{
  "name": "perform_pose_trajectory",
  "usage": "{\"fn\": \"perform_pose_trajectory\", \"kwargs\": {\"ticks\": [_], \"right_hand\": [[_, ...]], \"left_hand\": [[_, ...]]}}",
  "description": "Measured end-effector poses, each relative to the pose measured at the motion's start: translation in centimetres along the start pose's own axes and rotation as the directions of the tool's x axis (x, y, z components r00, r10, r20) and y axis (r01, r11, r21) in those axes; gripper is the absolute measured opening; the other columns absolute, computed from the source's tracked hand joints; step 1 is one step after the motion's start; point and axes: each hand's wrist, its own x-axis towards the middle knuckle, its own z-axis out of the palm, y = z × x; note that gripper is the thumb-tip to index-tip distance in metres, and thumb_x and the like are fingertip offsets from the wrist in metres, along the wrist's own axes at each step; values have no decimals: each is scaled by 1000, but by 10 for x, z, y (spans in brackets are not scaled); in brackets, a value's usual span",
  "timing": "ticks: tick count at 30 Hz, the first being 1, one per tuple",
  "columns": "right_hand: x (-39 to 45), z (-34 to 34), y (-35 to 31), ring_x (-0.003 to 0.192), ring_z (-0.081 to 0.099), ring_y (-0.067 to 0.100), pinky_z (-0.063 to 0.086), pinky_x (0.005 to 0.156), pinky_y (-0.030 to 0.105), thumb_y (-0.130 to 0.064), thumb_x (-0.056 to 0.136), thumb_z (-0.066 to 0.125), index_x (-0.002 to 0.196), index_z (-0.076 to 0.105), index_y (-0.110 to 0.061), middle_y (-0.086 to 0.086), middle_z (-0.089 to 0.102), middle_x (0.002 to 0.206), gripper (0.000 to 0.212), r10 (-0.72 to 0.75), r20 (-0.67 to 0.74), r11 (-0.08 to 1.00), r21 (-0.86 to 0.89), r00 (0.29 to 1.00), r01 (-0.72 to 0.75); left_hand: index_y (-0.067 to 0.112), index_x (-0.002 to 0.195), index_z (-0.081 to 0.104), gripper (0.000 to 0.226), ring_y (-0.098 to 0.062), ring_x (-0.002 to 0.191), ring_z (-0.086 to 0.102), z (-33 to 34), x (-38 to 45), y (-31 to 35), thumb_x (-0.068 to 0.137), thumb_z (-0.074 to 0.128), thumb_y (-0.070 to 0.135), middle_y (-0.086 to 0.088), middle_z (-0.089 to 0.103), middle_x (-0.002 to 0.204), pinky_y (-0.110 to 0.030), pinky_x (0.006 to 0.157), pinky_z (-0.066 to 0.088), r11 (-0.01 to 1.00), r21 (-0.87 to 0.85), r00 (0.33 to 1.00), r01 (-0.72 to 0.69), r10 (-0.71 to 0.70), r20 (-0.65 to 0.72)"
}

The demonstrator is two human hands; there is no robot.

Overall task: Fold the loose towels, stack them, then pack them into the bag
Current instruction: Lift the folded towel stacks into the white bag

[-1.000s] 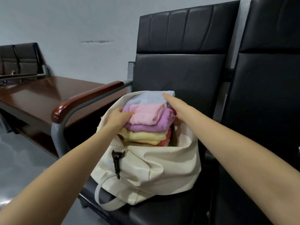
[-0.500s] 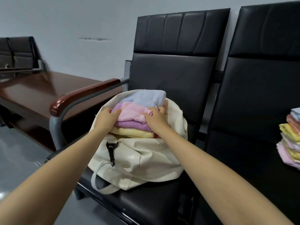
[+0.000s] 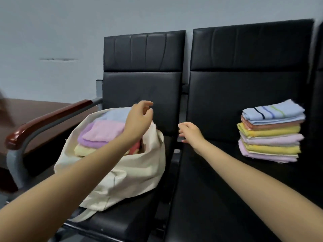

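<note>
cream bag (image 3: 125,175) holds towels (image 3: 103,131); both hands, left (image 3: 138,119) and right (image 3: 190,132), loose, empty.

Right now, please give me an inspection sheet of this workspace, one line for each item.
Surface: two black chairs side by side.
Job's things: cream bag on the left seat, holding folded towels; second towel stack on the right seat.
Clutter: nothing seen.
Hands: left hand above the bag, right hand between the seats; both loose, holding nothing.
Cables: nothing seen.
Surroundings: wooden table at left, grey wall behind.
</note>
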Motion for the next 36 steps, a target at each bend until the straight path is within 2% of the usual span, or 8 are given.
{"fn": "perform_pose_trajectory", "kwargs": {"ticks": [6,13,18,22,27,30,33,36], "right_hand": [[-14,-161,26,54,55,14,41,44,19,-10,92,43,80,64,-13,2,58,67,25,-80,-418,996,-70,905,56],[-4,-322,46,78,64,34,53,69,44,-25,86,46,80,65,-8,12,65,75,26,-92,-664,965,-244,742,-98],[29,-360,35,86,58,25,51,79,40,-45,88,55,80,57,-14,4,60,85,32,31,-605,937,-259,795,-233],[63,-355,33,118,55,30,44,87,35,-59,84,60,138,46,-11,8,53,134,74,293,-441,951,41,849,-306],[84,-351,42,91,60,28,49,84,40,-58,81,65,120,48,-15,11,60,103,61,491,-310,861,32,814,-507],[85,-356,33,104,58,35,48,97,48,-41,77,70,120,48,-10,17,59,112,57,571,-306,805,25,762,-593],[88,-356,20,96,59,33,49,95,46,-30,70,72,110,52,-10,15,60,101,50,587,-310,793,34,748,-608],[93,-347,13,95,63,30,51,91,40,-33,59,77,110,57,-13,11,65,104,58,575,-278,805,27,769,-592]], "left_hand": [[25,106,64,24,-16,86,61,109,-11,86,94,47,13,6,63,94,-42,84,54,952,-294,920,80,43,390],[19,119,60,29,-8,83,57,243,15,136,94,46,15,5,63,98,-30,77,50,960,-281,876,13,125,466],[21,133,50,40,-26,123,46,325,42,158,95,42,25,-10,48,132,-33,89,42,987,-146,865,-62,126,486],[21,145,39,51,-27,140,26,379,44,154,99,24,39,-6,35,149,-38,108,27,998,-64,858,-9,41,512],[31,152,26,48,-20,149,-2,404,26,123,105,17,32,-2,8,163,-39,117,11,998,-45,853,-52,68,518],[32,151,30,47,-19,149,-1,401,19,116,106,20,32,0,9,163,-38,117,12,991,-117,857,-70,120,501],[30,148,38,45,-21,148,9,406,26,111,105,26,32,0,20,160,-38,118,14,983,-180,871,-32,116,478],[20,128,63,38,-23,120,48,409,34,100,101,36,26,-3,59,121,-35,101,40,949,-315,905,-6,139,401]]}}
